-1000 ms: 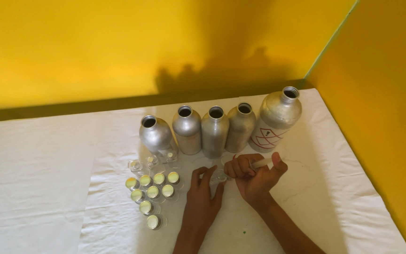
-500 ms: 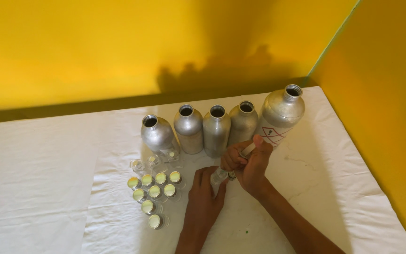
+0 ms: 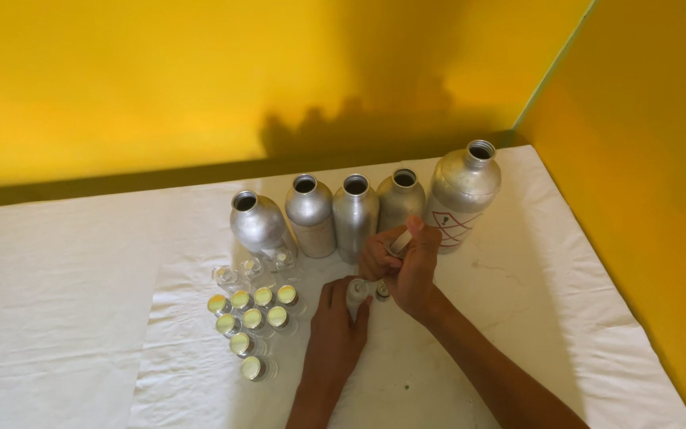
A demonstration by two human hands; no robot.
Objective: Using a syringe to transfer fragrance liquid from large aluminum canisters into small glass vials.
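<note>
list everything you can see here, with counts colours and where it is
metal bottles: five, silver, open-necked, in a row at the back of the table; the rightmost is largest
capped vials: about eight, clear with pale yellow tops, clustered left of the hands
uncapped vials: about three, clear, in front of the leftmost bottle
cloth: white, covers the table
walls: yellow, behind and to the right
left hand: steadies a small vial
right hand: grips a syringe over that vial

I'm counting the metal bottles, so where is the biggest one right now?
In the head view, the biggest metal bottle stands at the right end of the row of smaller metal bottles, near the yellow corner, just behind the right hand.
</note>
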